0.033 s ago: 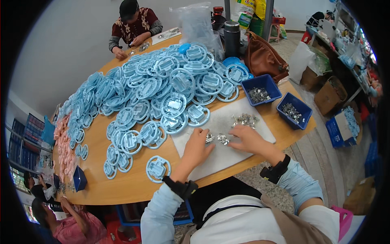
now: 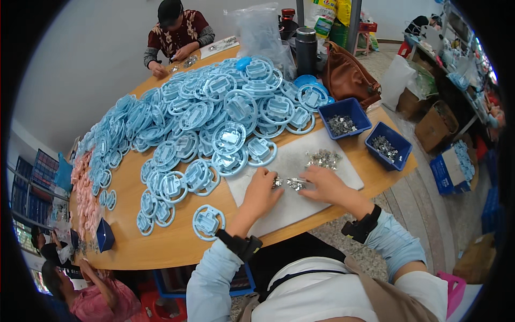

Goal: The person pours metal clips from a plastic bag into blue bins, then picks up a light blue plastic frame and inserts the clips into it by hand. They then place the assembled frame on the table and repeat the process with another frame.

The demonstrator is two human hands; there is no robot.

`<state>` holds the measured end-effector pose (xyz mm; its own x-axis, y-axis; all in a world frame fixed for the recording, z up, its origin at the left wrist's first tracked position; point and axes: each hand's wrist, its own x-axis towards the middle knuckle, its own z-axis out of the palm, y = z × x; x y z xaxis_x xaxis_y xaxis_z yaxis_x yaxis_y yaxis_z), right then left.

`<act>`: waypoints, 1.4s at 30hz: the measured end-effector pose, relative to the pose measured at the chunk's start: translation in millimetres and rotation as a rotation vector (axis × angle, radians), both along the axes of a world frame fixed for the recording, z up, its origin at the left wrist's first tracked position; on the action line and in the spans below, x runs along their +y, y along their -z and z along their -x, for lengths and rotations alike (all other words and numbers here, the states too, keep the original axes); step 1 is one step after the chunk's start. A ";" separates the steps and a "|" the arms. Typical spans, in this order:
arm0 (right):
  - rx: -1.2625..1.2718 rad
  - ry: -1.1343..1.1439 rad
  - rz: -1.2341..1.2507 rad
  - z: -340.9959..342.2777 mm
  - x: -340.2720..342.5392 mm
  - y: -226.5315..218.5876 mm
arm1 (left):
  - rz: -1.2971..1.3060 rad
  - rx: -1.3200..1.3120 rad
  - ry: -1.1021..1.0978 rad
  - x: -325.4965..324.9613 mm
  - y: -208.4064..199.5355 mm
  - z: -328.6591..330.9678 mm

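On the pale board [image 2: 289,214] in front of me, my left hand [image 2: 262,192] rests with its thumb held apart from its fingers. Beside its fingertips lies a little cluster of shiny metal pieces [image 2: 277,182]. My right hand [image 2: 325,185] reaches in from the other side, thumb and fingers spread around a second small heap of metal pieces [image 2: 295,184]. A pale streak shows near those fingertips, too small to make out. Farther back on the board sits a larger loose pile of metal pieces [image 2: 323,159].
Light-blue plastic rings [image 2: 188,115] are heaped across the table; one blue ring [image 2: 208,222] lies alone by my left forearm. Two dark-blue bins [image 2: 346,119] [image 2: 389,146] hold metal pieces. A brown bag [image 2: 350,72] and black flask [image 2: 306,51] stand behind. Other people sit around the table.
My right hand has shifted slightly inward over the small heap of metal pieces, whose pieces have moved a little. My left hand stays almost in place.
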<state>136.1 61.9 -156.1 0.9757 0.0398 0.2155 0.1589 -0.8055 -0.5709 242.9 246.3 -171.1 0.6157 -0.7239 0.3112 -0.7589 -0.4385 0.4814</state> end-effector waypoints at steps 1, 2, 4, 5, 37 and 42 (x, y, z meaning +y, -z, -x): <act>0.037 -0.004 0.031 0.1 3.7 2.6 | -0.033 0.109 0.020 -3.0 3.7 -3.5; 0.036 -0.006 0.033 -1.1 5.9 10.7 | -0.066 0.217 0.038 -3.3 6.7 -4.4; -0.006 0.035 -0.026 -5.1 6.0 24.6 | -0.087 0.205 0.038 -6.8 3.2 -1.1; -0.008 0.032 -0.025 -5.5 5.4 27.7 | -0.110 0.194 0.034 -7.4 1.6 0.8; -0.424 0.789 -0.144 55.7 -85.5 -17.6 | 0.090 0.203 -0.424 184.8 15.5 18.6; -0.461 0.919 -0.043 88.4 -137.2 -42.0 | 0.111 0.186 -0.378 180.9 6.3 27.1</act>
<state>47.7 -75.2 -114.0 0.4473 -0.6973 0.5601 -0.2979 -0.7066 -0.6418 215.8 427.2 -177.4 0.8842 -0.4052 0.2326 -0.4504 -0.6071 0.6546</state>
